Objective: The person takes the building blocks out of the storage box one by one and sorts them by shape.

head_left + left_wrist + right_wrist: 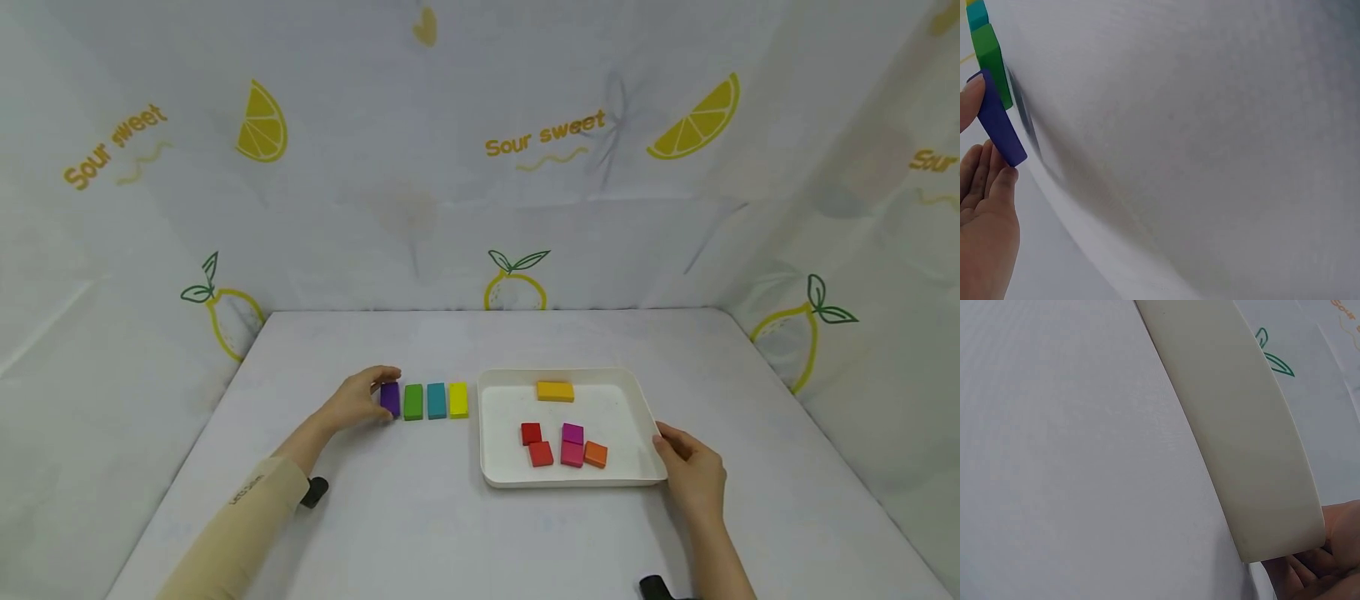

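At the left end of a row of blocks, my left hand (358, 400) pinches a purple block (390, 400) between thumb and fingers. The left wrist view shows the purple block (1001, 122) beside the green block (990, 59). To its right stand a green block (413, 402), a blue block (437, 402) and a yellow block (458, 401). My right hand (693, 471) grips the white tray (495, 477) at its near right corner, thumb at the rim. In the right wrist view the tray wall (1247, 437) partly hides the fingers.
Inside the tray lie an orange-yellow block (555, 392) near the back, two red blocks (541, 454), a magenta block (573, 433), a pink block (572, 454) and an orange block (596, 454). A lemon-print cloth (337, 233) hangs behind the white table (420, 533).
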Demonstrator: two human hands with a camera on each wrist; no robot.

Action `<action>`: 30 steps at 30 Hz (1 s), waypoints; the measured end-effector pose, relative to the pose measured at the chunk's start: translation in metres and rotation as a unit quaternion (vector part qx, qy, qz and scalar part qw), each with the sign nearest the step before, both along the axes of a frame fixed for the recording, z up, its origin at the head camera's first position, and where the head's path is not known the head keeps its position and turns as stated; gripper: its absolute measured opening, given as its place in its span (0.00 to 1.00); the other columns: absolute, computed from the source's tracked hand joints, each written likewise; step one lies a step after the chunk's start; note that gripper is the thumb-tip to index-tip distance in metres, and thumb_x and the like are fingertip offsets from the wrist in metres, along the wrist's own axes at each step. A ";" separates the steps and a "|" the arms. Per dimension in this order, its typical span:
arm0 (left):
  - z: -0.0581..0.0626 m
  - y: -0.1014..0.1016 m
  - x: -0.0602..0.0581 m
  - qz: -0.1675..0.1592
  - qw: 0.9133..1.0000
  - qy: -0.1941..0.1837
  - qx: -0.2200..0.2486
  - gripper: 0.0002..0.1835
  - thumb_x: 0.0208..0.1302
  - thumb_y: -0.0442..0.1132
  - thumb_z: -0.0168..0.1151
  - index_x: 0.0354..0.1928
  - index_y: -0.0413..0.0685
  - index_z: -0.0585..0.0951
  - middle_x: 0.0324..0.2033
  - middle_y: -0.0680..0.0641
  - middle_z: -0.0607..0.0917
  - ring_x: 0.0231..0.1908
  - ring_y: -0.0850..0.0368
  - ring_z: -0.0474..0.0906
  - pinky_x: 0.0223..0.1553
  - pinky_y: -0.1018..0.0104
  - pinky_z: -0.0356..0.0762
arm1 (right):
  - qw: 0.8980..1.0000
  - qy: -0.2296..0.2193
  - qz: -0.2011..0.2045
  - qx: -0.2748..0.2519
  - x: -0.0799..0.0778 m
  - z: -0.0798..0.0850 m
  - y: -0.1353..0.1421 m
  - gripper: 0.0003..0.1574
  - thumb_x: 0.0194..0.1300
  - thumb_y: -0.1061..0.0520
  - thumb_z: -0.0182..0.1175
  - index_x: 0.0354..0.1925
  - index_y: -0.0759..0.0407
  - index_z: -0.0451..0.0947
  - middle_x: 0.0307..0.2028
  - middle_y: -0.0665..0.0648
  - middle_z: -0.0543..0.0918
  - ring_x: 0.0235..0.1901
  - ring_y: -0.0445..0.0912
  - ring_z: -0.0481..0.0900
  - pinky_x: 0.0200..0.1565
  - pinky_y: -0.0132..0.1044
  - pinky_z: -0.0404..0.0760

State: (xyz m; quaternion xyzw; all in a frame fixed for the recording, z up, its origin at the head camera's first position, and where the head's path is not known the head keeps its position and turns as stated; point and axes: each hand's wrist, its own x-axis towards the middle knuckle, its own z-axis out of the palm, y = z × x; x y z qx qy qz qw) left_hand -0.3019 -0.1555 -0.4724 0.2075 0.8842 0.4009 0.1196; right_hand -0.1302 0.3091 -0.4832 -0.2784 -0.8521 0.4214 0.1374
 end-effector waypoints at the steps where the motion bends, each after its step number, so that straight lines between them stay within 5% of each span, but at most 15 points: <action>1: -0.001 0.000 0.000 -0.002 1.000 -0.001 -0.001 0.41 0.48 0.24 0.73 0.67 0.33 0.68 0.66 0.33 0.73 0.69 0.35 0.67 0.73 0.46 0.63 | 1.000 0.001 0.000 0.000 0.000 0.000 0.000 0.22 0.71 0.52 0.57 0.59 0.60 0.79 0.56 0.67 0.83 0.31 0.13 0.63 0.32 0.10 0.71; 30: -0.006 0.003 0.000 -0.021 1.000 -0.007 0.002 0.42 0.46 0.23 0.73 0.67 0.31 0.67 0.65 0.32 0.73 0.69 0.34 0.66 0.74 0.44 0.61 | 1.000 0.005 -0.003 -0.004 0.001 0.001 -0.001 0.22 0.70 0.52 0.59 0.58 0.60 0.80 0.54 0.67 0.84 0.32 0.17 0.67 0.31 0.10 0.71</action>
